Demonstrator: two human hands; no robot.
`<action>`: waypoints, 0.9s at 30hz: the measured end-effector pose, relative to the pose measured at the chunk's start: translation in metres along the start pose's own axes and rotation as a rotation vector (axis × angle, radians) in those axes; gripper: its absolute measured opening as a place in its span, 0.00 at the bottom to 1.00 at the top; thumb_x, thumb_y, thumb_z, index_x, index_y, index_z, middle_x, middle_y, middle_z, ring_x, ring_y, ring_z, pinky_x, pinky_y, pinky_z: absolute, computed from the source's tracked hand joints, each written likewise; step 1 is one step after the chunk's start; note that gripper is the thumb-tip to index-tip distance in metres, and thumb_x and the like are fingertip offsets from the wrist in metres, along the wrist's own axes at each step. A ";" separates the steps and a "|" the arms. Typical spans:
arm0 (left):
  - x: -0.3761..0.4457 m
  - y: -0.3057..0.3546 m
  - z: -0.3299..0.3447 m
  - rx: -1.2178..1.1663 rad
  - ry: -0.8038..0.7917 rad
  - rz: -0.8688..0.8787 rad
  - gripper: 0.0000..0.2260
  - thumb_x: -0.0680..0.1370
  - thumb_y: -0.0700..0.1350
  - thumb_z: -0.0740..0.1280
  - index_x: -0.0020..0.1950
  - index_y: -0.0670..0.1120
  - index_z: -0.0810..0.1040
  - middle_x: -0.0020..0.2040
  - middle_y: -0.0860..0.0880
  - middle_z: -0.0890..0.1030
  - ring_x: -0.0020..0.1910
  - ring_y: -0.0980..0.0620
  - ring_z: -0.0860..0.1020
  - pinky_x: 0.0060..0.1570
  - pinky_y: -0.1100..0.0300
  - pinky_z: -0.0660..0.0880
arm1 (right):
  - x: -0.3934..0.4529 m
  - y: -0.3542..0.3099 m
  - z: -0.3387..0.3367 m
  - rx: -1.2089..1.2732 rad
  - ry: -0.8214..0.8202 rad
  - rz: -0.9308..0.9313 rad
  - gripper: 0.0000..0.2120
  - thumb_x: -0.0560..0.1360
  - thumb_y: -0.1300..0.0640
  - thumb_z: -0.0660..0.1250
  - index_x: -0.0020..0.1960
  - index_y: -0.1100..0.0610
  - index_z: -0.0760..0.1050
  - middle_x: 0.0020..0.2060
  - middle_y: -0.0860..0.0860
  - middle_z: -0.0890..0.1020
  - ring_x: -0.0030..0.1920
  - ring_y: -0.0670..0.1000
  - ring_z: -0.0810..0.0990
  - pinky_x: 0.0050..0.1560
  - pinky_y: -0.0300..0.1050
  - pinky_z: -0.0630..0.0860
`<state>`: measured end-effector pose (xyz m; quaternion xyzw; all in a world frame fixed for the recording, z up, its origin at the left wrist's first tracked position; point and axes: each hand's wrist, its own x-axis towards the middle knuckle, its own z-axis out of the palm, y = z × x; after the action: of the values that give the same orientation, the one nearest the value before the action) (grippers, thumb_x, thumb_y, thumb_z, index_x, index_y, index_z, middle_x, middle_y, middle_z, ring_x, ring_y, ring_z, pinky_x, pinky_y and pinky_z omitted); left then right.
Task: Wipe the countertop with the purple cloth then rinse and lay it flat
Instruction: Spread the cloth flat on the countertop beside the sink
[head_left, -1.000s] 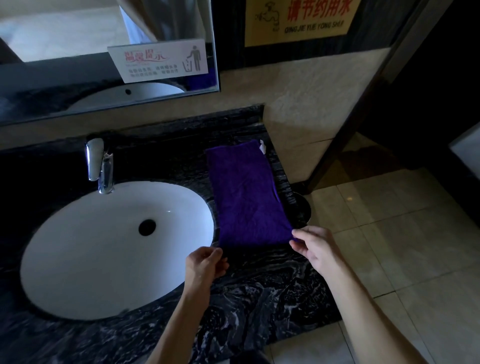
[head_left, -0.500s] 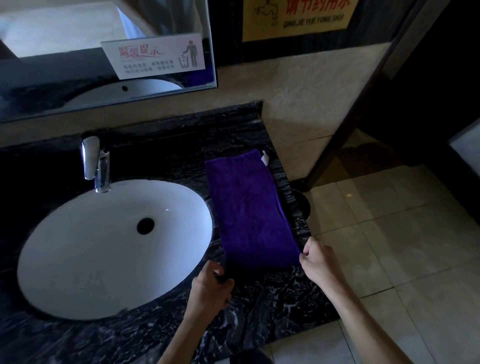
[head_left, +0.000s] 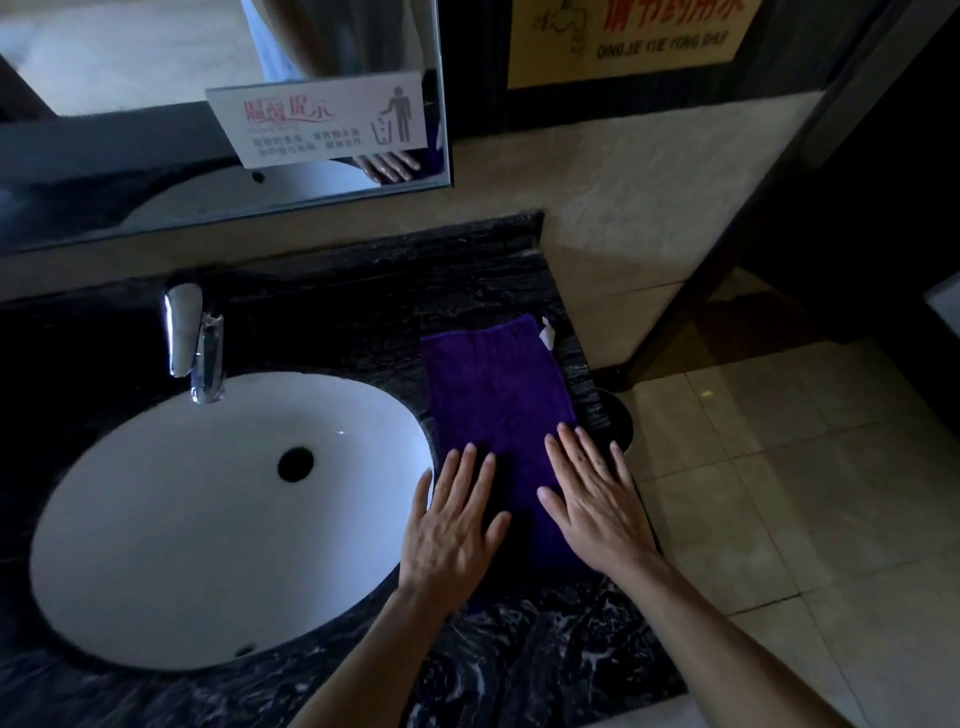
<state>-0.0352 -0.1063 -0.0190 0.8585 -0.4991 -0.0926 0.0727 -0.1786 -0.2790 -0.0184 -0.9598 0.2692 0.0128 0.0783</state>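
A deep purple cloth (head_left: 498, 400) is lying on black countertop (head_left: 519, 670) that is showing white marbled veining. At nine o'clock from the cloth, a white oval basin (head_left: 208, 519) is gleaming beneath a chrome faucet (head_left: 192, 343).

Place: a public washroom.
Sink (head_left: 130, 545): a white oval bowl set into a dark marble counter (head_left: 519, 675).
Tap (head_left: 189, 345): shiny metal, at the back of the sink.
Mirror (head_left: 130, 62): on the wall, with a trash bin notice (head_left: 317, 124) stuck on it.
Yellow sign (head_left: 623, 41): shows a tap picture.
Floor (head_left: 805, 493): pale tiles.
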 end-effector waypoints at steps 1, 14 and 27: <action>0.000 -0.001 0.002 0.015 -0.009 -0.008 0.30 0.84 0.64 0.46 0.83 0.52 0.48 0.83 0.48 0.49 0.82 0.48 0.46 0.78 0.46 0.47 | 0.000 0.001 0.001 -0.003 0.002 -0.004 0.32 0.84 0.38 0.47 0.82 0.53 0.54 0.82 0.50 0.55 0.82 0.50 0.52 0.79 0.62 0.56; 0.116 -0.019 -0.035 -0.069 0.049 -0.124 0.29 0.82 0.59 0.50 0.82 0.49 0.57 0.82 0.43 0.57 0.81 0.43 0.55 0.78 0.43 0.57 | 0.105 -0.027 -0.024 0.034 0.247 0.000 0.21 0.79 0.54 0.63 0.71 0.57 0.74 0.68 0.53 0.79 0.69 0.59 0.75 0.67 0.61 0.71; 0.123 -0.037 -0.022 -0.101 0.026 -0.124 0.29 0.83 0.60 0.50 0.82 0.51 0.54 0.83 0.46 0.52 0.82 0.45 0.49 0.79 0.44 0.51 | 0.049 -0.011 -0.019 0.146 0.254 0.336 0.23 0.74 0.55 0.75 0.66 0.62 0.76 0.54 0.59 0.80 0.49 0.60 0.81 0.43 0.54 0.79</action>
<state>0.0606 -0.1944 -0.0158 0.8841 -0.4388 -0.1108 0.1164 -0.1309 -0.2977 -0.0012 -0.8873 0.4330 -0.1147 0.1097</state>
